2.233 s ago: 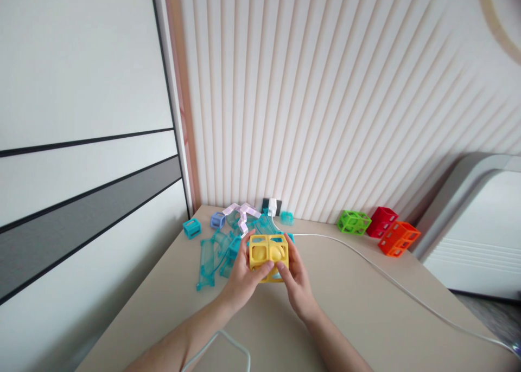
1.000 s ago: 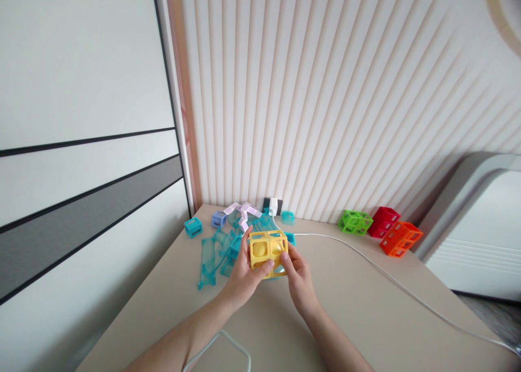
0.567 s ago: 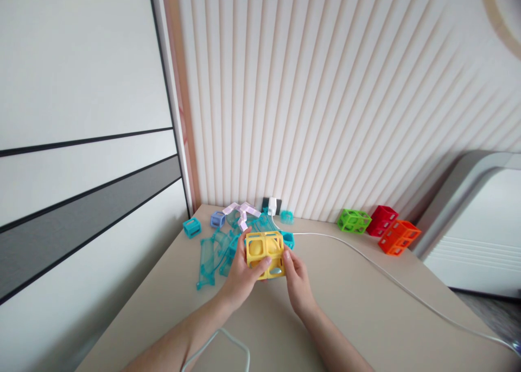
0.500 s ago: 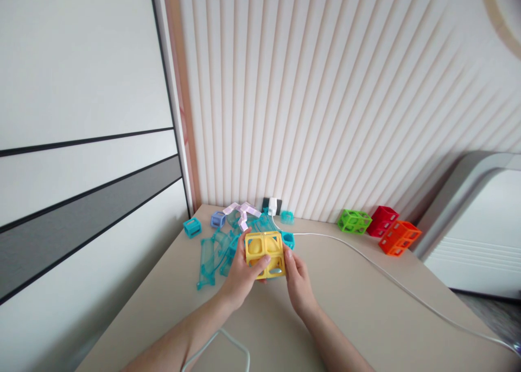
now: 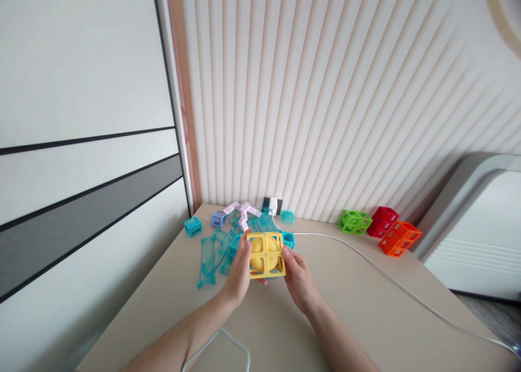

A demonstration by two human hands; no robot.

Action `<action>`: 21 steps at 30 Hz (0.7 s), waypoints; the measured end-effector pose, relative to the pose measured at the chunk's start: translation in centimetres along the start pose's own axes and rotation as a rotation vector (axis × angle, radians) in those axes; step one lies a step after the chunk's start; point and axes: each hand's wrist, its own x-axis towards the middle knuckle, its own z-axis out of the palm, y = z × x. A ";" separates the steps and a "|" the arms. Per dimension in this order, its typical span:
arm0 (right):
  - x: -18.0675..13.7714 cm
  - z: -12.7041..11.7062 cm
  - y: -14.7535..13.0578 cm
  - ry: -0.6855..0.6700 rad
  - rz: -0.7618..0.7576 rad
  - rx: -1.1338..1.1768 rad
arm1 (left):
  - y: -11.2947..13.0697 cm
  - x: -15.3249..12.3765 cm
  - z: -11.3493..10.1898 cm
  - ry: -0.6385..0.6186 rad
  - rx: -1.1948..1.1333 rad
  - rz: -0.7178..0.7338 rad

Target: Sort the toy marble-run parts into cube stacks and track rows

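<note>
A yellow block [image 5: 266, 255] sits between left fingers [image 5: 246, 252] and right fingers [image 5: 288, 257].

Room, apparently in a home: green, red and orange toy blocks [image 5: 381, 223] lie on a table [image 5: 345, 301] near a charger [image 5: 273, 205] and ribbed wall [image 5: 309, 90].

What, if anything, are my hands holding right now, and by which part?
A yellow block frame, held at opposite sides: the left hand along its left side, the right hand at its right edge.
</note>
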 end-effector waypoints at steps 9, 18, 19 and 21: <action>0.3 -0.4 0.3 -0.027 -0.007 -0.016 | 0.4 -0.1 0.3 0.006 0.086 0.019; 0.2 -0.4 0.3 0.017 -0.040 -0.151 | 0.1 0.3 0.1 -0.046 0.087 0.015; 0.2 -0.4 0.3 0.023 -0.037 -0.169 | 0.1 0.3 0.1 -0.047 0.080 0.012; 0.3 -0.5 0.4 0.030 -0.038 -0.185 | 0.2 0.3 0.1 -0.047 0.066 0.005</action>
